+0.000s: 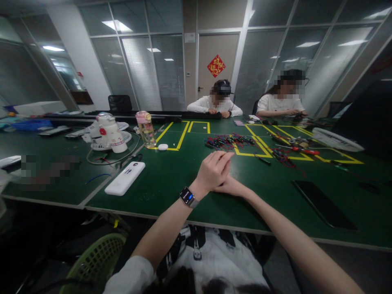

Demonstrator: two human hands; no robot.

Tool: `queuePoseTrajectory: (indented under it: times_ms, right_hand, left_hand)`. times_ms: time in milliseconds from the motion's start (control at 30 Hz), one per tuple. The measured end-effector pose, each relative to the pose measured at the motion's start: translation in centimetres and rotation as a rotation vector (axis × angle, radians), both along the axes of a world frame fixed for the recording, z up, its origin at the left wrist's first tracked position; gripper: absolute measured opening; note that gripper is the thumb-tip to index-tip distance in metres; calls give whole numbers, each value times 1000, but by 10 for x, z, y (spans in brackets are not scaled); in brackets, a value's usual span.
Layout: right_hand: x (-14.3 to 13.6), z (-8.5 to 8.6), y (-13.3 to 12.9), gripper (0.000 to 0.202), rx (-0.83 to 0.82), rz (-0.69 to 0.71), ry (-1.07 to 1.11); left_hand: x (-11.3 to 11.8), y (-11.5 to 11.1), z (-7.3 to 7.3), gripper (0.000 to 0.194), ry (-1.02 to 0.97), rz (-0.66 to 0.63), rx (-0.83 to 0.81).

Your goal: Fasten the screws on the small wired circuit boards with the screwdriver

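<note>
My left hand [213, 170] is raised just above the green table, its fingers stretched toward the upper right and slightly bent. Nothing shows in it. A smartwatch [187, 197] with a lit screen is on that wrist. My right hand [232, 186] lies behind and under the left one, seemingly touching it; its fingers are hidden. Just beyond both hands is a pile of small circuit boards with red and blue wires [228, 141]. One loose small board [263, 160] lies to the right of the pile.
A white power bank [125, 178] lies to the left, near a white jug [114, 132], a pink-lidded bottle [146, 130] and a white earbud case [163, 147]. On the right are a black phone [323, 204] and red-handled pliers [306, 151]. Two people sit across the table [171, 196].
</note>
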State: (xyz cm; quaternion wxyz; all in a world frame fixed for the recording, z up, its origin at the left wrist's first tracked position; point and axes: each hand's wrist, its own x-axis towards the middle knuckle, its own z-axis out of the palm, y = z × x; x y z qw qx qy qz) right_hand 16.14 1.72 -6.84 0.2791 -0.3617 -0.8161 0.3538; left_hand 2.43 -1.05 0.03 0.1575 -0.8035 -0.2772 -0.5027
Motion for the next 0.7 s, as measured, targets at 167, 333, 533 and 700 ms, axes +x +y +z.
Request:
queuePoseTrajectory:
  times_ms: [167, 333, 533, 700]
  right_hand:
    - [0, 4, -3, 34, 19, 36, 24]
    - [-1, 4, -3, 32, 1, 29, 14]
    - [0, 0, 1, 30, 15, 41, 16]
    - [0, -1, 2, 30, 12, 18, 17]
  left_hand:
    - [1, 0, -1, 23, -51, 7, 7]
    - [1, 0, -3, 21, -53, 38, 29]
    - [-2, -1, -4, 28, -72, -18, -30]
    - [-3, 0, -3, 29, -111, -97, -60]
